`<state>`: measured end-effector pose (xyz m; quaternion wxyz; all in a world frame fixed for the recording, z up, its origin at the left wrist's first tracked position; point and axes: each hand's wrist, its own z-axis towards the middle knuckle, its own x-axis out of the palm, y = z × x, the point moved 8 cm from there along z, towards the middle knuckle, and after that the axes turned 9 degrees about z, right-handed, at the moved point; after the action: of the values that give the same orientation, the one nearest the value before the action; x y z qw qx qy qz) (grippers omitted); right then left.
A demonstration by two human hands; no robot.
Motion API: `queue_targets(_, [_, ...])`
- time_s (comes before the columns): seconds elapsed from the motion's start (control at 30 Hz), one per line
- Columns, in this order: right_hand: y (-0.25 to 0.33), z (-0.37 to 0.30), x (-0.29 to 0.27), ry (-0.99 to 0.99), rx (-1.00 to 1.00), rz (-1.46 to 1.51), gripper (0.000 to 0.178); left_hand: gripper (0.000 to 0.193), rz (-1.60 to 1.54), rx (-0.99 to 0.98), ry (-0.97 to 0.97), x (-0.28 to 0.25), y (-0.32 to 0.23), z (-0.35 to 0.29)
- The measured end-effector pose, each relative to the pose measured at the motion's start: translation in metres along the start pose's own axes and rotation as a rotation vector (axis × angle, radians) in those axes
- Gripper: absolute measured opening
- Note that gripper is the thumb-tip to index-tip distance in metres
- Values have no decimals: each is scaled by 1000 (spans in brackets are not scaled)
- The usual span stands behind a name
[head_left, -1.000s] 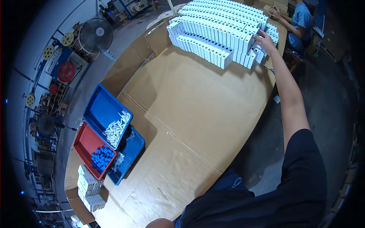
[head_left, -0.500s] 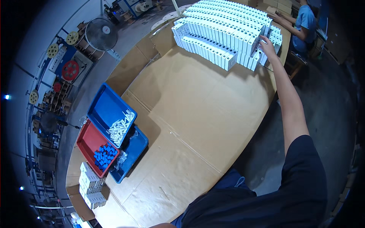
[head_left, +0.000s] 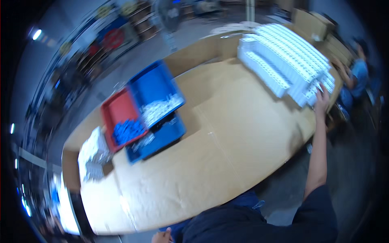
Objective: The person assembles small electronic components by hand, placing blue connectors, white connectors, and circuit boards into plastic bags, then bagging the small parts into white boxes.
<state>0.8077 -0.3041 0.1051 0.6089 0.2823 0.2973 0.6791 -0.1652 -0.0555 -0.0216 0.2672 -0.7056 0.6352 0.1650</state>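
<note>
My right hand [head_left: 321, 102] reaches out to the near right end of a big stack of white rectangular blocks [head_left: 279, 56]. Its fingers are a little apart, with the tips at the outer blocks; blur hides the exact contact, and I see no block lifted in it. Low in the picture, by my body, my left hand [head_left: 161, 236] shows only in part. Its fingers look curled, and whatever they may hold is cut off by the lower edge.
A cardboard-covered table [head_left: 227, 141] spreads before me. On its left sit a blue tray [head_left: 150, 81] with white pieces, a red tray [head_left: 119, 107] with blue pieces, a lower blue tray [head_left: 162, 139] and a white pile [head_left: 94, 152]. A co-worker [head_left: 356, 75] sits at far right.
The whole view has swung, so table, trays and stack appear shifted and blurred. My right hand stays at the stack's right end. More of my left hand has come into view.
</note>
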Motion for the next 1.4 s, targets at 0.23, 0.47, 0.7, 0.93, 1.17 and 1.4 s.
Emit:
queue_targets(0.23, [99, -227, 130, 347, 230, -56, 34, 61, -907, -328, -111, 159, 185, 90])
queue_targets(0.47, [176, -327, 252, 624, 359, 183, 30, 67, -1575, -75, -47, 157, 136, 59])
queue_targets(0.7, [238, -328, 358, 825, 362, 309, 26, 46, -1135, 1, -388, 9, 139, -18])
queue_targets(0.93, [364, -374, 519, 1204, 143, 430, 25, 61, -369, -100, -557, -32, 115, -25])
queue_targets(1.17, [463, -448, 682, 1321, 94, 619, 20, 102, -673, -69, -597, 74, 113, 27])
queue_targets(1.4, [474, -513, 884, 1314, -83, 488, 32, 61, -645, -149, -1003, 49, 102, 5])
